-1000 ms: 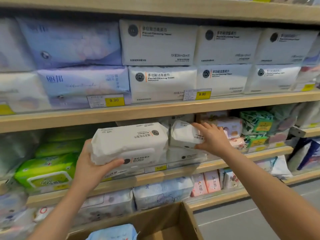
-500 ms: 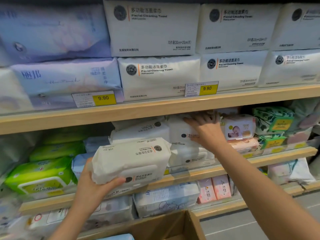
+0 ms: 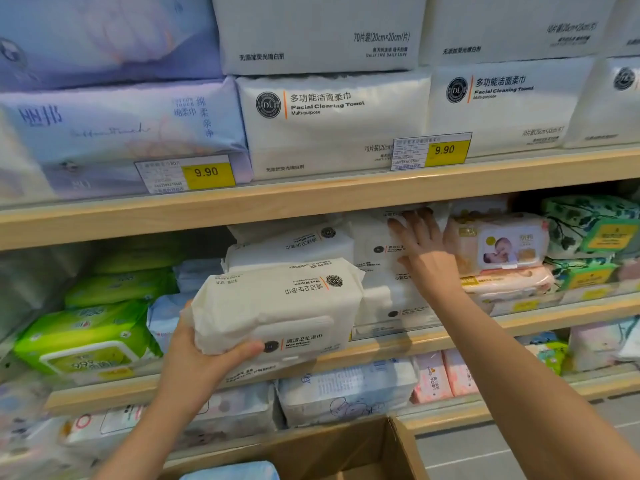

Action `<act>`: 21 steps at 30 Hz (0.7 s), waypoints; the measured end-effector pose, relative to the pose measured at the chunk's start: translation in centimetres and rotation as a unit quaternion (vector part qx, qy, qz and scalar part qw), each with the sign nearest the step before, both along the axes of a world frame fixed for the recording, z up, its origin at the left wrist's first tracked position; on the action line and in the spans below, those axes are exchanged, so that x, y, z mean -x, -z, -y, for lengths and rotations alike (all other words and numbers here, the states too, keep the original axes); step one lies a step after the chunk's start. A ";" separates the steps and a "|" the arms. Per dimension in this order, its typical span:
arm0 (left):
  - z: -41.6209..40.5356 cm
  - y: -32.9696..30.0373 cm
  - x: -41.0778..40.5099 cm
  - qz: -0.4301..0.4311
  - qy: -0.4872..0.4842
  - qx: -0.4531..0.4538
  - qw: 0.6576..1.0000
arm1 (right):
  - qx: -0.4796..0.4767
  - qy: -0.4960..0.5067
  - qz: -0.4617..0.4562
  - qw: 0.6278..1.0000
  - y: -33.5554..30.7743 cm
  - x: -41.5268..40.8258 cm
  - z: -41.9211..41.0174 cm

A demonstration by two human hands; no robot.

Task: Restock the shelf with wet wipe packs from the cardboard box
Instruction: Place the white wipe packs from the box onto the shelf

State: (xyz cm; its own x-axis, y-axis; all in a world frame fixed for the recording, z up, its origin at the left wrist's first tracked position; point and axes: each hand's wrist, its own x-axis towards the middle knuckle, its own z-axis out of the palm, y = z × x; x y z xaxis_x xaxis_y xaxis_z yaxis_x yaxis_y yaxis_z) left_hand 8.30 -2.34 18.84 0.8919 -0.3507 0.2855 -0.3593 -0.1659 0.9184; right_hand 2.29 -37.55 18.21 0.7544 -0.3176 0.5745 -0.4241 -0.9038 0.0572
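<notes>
My left hand [image 3: 194, 355] grips two stacked white wet wipe packs [image 3: 277, 306] from below, thumb across the front, just in front of the middle shelf [image 3: 554, 311]. My right hand [image 3: 424, 251] lies with straight fingers flat against a white wet wipe pack [image 3: 372, 251] standing in the white stack on that shelf, fingertips up under the board above. More white packs [image 3: 287, 239] lie behind the held ones. The cardboard box [image 3: 346, 445] sits open at the bottom, with a blue pack [image 3: 235, 471] inside.
Green wipe packs [image 3: 86, 337] fill the shelf's left side, pink baby wipes [image 3: 502, 244] and green floral packs [image 3: 588, 230] its right. Facial towel packs [image 3: 332, 123] with yellow 9.90 price tags [image 3: 207, 173] stand on the upper shelf. Lower shelves hold blue and pink packs [image 3: 346, 393].
My view has closed in on the shelf. My right hand slid up the shelved white pack, fingers now straight against it. The left hand keeps hold of its packs at the same spot.
</notes>
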 end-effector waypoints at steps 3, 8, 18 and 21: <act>0.4 0.4 0.1 0.000 -0.002 -0.010 1.000 | 0.000 0.016 0.031 0.999 0.1 -0.9 0.2; 0.8 0.4 0.0 -0.012 0.012 -0.005 1.000 | -0.005 0.015 0.037 0.999 -0.3 -0.8 0.5; 4.3 -0.2 3.5 -0.027 0.114 -0.021 0.993 | -0.267 -0.246 -0.058 0.930 -6.1 10.1 -8.0; 6.1 -0.8 5.4 -0.012 0.150 -0.016 0.988 | -0.170 -0.236 -0.197 0.936 -6.7 11.5 -9.6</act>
